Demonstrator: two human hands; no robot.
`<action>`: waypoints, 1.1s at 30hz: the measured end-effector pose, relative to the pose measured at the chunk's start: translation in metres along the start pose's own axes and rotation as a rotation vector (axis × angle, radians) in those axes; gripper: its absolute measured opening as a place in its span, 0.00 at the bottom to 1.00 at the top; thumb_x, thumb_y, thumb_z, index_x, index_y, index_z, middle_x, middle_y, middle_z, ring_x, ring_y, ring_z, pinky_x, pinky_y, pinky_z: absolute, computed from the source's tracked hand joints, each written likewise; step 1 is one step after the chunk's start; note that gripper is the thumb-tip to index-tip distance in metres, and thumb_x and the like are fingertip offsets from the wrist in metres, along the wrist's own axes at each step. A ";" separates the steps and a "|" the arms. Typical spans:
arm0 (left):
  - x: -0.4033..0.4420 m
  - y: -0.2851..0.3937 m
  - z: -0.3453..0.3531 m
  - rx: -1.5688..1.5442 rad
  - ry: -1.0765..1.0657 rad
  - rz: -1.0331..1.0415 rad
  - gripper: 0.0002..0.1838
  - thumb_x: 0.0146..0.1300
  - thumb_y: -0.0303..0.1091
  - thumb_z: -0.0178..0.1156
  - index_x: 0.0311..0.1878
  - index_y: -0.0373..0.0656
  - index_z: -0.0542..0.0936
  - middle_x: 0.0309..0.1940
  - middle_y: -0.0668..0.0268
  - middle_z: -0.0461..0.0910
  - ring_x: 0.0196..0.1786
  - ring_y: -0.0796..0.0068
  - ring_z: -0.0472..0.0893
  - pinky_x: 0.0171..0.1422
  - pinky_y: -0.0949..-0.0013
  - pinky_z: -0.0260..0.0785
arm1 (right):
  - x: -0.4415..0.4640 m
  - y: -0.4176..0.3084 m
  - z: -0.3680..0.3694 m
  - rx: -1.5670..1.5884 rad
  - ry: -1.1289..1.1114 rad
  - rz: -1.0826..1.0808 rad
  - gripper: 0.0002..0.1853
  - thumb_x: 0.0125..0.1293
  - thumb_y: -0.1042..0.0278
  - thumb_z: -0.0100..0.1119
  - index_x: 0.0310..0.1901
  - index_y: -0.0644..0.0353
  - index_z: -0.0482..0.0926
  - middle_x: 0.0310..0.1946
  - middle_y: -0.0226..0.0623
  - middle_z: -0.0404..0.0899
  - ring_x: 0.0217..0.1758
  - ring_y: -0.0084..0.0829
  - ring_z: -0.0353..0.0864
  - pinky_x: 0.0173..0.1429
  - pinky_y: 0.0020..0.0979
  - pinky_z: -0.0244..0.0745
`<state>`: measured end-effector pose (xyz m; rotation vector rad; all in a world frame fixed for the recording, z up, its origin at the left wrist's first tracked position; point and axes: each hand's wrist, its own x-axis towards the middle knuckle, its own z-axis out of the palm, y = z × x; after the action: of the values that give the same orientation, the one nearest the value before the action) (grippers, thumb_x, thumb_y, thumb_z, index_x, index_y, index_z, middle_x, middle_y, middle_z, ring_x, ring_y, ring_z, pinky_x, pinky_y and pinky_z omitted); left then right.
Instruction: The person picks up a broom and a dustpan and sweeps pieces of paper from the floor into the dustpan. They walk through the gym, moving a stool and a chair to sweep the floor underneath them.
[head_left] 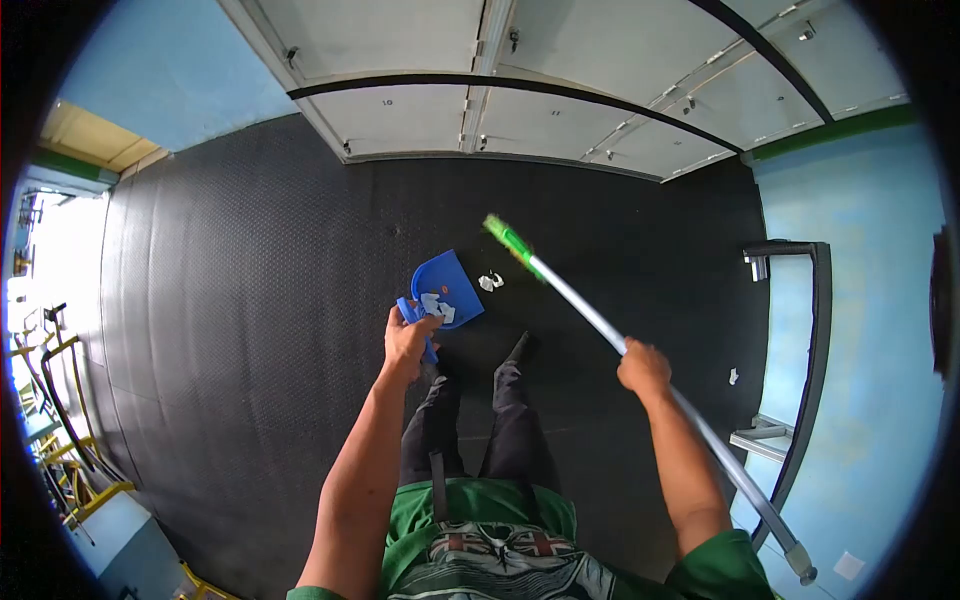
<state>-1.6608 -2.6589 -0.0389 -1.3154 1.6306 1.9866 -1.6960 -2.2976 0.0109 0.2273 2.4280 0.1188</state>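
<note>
My left hand (407, 338) is closed around the handle of a blue dustpan (455, 285), which holds some crumpled white paper (437, 308). Just right of the pan's front edge, another crumpled white piece (490, 282) lies on the dark floor. My right hand (645, 368) grips the long pale pole of a broom (590, 312). The broom's green head (512, 240) is beyond the loose paper, above it in the view, and apart from the dustpan.
Grey lockers (400, 120) line the far side. A small white scrap (733, 376) lies on the floor at right, near a black-framed object (822, 340) by the blue wall (880, 300). Yellow and black metal frames (75, 420) stand at far left.
</note>
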 end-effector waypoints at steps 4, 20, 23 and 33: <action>-0.004 -0.002 -0.011 0.040 -0.024 -0.018 0.30 0.46 0.31 0.69 0.53 0.44 0.67 0.35 0.66 0.74 0.34 0.75 0.75 0.33 0.67 0.72 | 0.055 -0.040 0.002 -0.174 0.241 -0.149 0.15 0.65 0.67 0.43 0.49 0.58 0.74 0.39 0.46 0.82 0.44 0.42 0.82 0.45 0.41 0.78; -0.002 0.002 -0.013 0.152 -0.095 0.027 0.35 0.47 0.37 0.70 0.58 0.40 0.66 0.46 0.60 0.78 0.47 0.68 0.79 0.39 0.67 0.72 | -0.034 0.012 0.042 -0.168 0.017 0.002 0.16 0.66 0.67 0.44 0.53 0.58 0.75 0.38 0.51 0.80 0.42 0.46 0.82 0.46 0.40 0.78; -0.001 0.004 -0.017 0.196 -0.129 0.050 0.33 0.48 0.37 0.69 0.56 0.39 0.68 0.45 0.60 0.79 0.45 0.69 0.79 0.38 0.67 0.71 | -0.033 0.049 0.064 -0.118 0.035 0.137 0.16 0.58 0.72 0.52 0.50 0.60 0.76 0.41 0.51 0.81 0.46 0.48 0.81 0.51 0.42 0.77; 0.017 -0.005 -0.003 0.210 -0.128 0.091 0.30 0.49 0.38 0.69 0.55 0.43 0.69 0.34 0.67 0.74 0.34 0.78 0.72 0.32 0.70 0.69 | -0.015 -0.015 0.044 -0.137 -0.255 0.124 0.15 0.61 0.66 0.52 0.48 0.56 0.81 0.47 0.43 0.81 0.53 0.41 0.80 0.54 0.38 0.76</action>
<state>-1.6656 -2.6654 -0.0554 -1.0347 1.8088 1.8460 -1.6577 -2.3141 -0.0155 0.3116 2.1421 0.2926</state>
